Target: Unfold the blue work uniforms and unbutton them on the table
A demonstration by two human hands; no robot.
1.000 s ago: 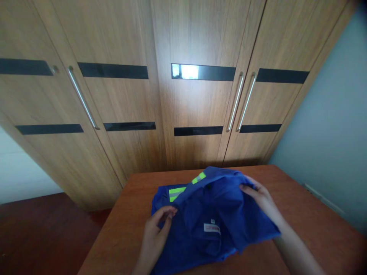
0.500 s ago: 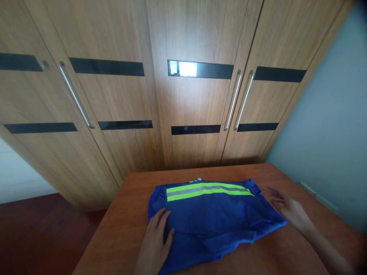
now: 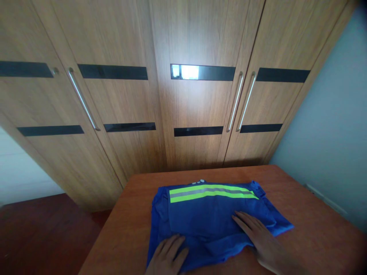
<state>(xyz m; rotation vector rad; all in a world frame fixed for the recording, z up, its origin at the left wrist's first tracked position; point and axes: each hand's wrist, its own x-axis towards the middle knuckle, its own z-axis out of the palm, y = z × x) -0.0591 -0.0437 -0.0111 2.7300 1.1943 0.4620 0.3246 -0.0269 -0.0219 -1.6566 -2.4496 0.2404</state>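
A blue garment (image 3: 200, 217) with a yellow-green and grey reflective stripe (image 3: 212, 191) lies folded on the reddish-brown table (image 3: 129, 214). My left hand (image 3: 168, 256) rests on its lower left part, fingers apart. On the right half of the cloth, below the stripe, my right hand (image 3: 254, 231) lies with its fingers stretched out. Neither hand grips the fabric. The garment's right side runs out to a pointed corner, and its lower edge is wavy.
Behind the table stands a wooden wardrobe (image 3: 197, 149) with black strips and long metal handles. A pale wall (image 3: 329, 133) rises at the right. Dark red floor (image 3: 43, 229) shows at the lower left.
My right hand has moved left from beyond the garment's right edge onto the cloth. My left hand has slid down toward the near edge. The view has shifted slightly.
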